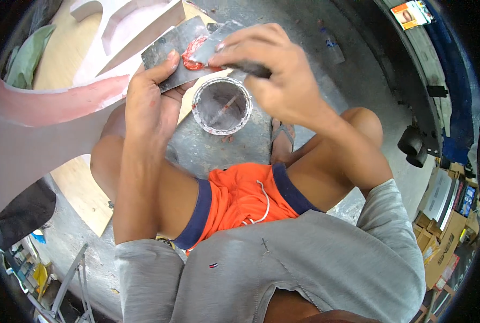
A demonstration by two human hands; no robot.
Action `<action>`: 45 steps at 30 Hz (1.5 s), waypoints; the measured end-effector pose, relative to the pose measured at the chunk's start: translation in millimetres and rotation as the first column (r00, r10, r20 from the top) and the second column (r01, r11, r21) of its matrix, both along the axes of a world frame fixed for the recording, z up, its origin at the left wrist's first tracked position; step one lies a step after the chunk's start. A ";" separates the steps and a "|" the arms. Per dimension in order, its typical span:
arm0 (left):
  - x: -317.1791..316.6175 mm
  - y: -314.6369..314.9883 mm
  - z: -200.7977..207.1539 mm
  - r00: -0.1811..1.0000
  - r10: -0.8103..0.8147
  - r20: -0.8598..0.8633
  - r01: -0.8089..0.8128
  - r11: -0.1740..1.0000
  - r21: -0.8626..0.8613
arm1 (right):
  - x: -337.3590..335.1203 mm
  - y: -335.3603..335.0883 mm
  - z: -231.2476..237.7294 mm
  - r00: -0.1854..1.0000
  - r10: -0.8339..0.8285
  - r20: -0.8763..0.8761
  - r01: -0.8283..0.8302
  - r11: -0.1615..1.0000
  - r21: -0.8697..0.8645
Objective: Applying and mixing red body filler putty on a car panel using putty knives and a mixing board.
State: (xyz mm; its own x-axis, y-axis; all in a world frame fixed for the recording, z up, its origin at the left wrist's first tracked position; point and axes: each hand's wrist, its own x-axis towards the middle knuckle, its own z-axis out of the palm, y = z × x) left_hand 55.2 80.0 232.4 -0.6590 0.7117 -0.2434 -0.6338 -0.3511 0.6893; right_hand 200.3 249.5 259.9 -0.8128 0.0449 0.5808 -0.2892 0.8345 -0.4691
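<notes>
I see the left hand (153, 102) pinching a dark grey plate (167, 48), thumb flat on its upper face near the corner, the other fingers curled underneath. The right hand (285, 72), a little blurred, is closed around a scraper (212, 47): some fingers wrap its dark handle while the foremost ones stretch out toward the wide, smeared blade. I have that blade angled over the plate, across a lump of red paste (192, 58); how firmly it bears on the plate I cannot tell.

Just below both hands, between the wrists, I get a round tub (221, 131), its rim crusted and its inside coated in grey residue. Left of the left hand curves a large pale panel (30, 142) with a pink-coated band. Beyond the plate, to the upper left, I make out a thick white cut-out (151, 27) near the panel. Farther out, well to the right of the right hand, a clear plastic bottle (334, 49) lies on the grey floor (353, 70).
</notes>
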 end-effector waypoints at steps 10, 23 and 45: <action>12.4 5.7 11.4 0.997 0.076 -0.004 -0.076 0.995 0.061 | -3.2 -19.5 3.7 0.986 0.133 -0.097 -0.139 0.354 -0.925; 4.2 -6.9 19.0 0.985 0.072 -0.154 -0.038 0.977 0.211 | -20.5 13.5 -66.1 0.975 -0.219 0.037 0.221 0.970 -0.096; 15.0 1.2 7.8 0.685 0.117 -0.719 -0.430 0.861 -0.270 | -19.1 -24.2 -31.9 0.991 -0.050 0.125 0.043 0.997 0.061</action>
State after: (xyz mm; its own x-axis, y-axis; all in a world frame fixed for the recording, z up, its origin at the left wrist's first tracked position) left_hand 70.1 81.2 240.2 -0.9009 0.4155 0.1255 0.1217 -0.0357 0.9919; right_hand 181.2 225.3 228.1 -0.8775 0.0535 0.4766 -0.1910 0.8725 -0.4498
